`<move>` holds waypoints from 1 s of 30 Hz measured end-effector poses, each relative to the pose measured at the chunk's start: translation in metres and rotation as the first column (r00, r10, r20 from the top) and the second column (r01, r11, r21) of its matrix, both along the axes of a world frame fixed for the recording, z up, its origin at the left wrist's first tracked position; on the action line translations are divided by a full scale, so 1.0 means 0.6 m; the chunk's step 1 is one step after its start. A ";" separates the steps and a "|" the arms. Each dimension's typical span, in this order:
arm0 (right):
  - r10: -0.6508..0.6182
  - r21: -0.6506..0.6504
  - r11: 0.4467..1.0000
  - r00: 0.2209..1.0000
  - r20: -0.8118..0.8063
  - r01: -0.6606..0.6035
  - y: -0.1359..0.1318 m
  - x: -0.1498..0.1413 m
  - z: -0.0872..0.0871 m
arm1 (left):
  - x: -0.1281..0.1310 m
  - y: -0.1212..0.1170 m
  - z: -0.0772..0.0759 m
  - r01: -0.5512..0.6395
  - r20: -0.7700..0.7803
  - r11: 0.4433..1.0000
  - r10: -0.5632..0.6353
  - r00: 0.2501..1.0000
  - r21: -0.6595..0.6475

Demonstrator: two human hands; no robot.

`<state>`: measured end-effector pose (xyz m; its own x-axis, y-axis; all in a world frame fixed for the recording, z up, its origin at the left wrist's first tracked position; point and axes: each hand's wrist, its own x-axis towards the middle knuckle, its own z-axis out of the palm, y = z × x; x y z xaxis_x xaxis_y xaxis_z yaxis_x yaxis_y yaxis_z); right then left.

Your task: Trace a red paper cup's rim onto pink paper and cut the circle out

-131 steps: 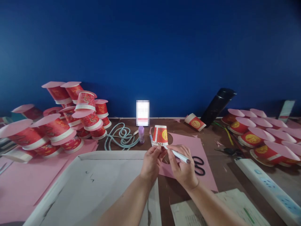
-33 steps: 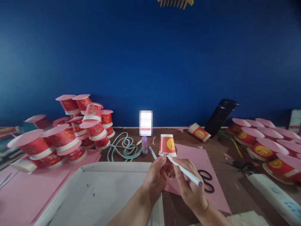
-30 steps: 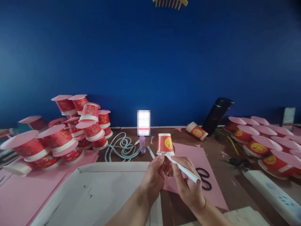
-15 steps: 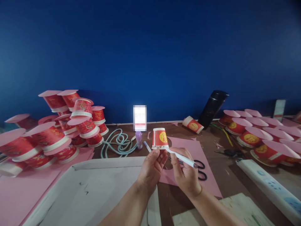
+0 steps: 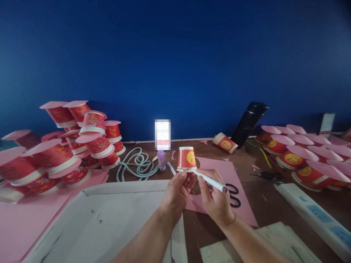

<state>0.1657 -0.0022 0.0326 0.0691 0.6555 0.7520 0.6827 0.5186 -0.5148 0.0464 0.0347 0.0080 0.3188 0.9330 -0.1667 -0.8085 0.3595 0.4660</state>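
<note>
A red paper cup point(image 5: 186, 158) with a yellow emblem is upside down in front of me, its white rim at the bottom bearing dark marks. My left hand point(image 5: 177, 191) grips that rim from below with thumb and fingers. In my right hand point(image 5: 216, 199) is a white marker point(image 5: 211, 181), its tip touching the rim and its dark end pointing to the lower right. Beneath my right hand lies a pink paper sheet point(image 5: 241, 197) with a cut-out and black curved loops on it. Part of the scissors-like black loops is hidden by the hand.
Stacked red cups with pink discs point(image 5: 94, 124) stand left; more disc-topped cups point(image 5: 293, 159) stand right. A purple glue stick point(image 5: 161, 161), coiled cable point(image 5: 137, 164), black thermos point(image 5: 248, 124), tipped cups point(image 5: 225, 143), white power strip point(image 5: 309, 210) and large white board point(image 5: 117, 219) surround my hands.
The view has shifted slightly. The cup has turned a little, its emblem now further right, and more dark marks show along the rim. Both hands keep their hold.
</note>
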 end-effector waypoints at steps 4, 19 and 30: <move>0.001 0.009 1.000 1.000 0.011 -0.001 -0.001 0.001 0.000 | 0.000 0.001 0.003 -0.021 -0.003 0.999 0.021 1.000 -0.027; -0.017 0.000 1.000 1.000 0.019 0.017 -0.002 -0.001 0.001 | 0.000 0.001 -0.002 -0.014 0.016 0.999 0.015 1.000 -0.039; -0.028 0.020 0.999 1.000 0.013 0.028 -0.004 -0.003 0.008 | -0.005 -0.003 0.008 -0.018 0.011 0.998 0.018 1.000 -0.066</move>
<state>0.1641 -0.0044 0.0372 0.0773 0.6382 0.7660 0.7035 0.5095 -0.4955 0.0436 0.0330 0.0126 0.3043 0.9259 -0.2240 -0.8204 0.3742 0.4323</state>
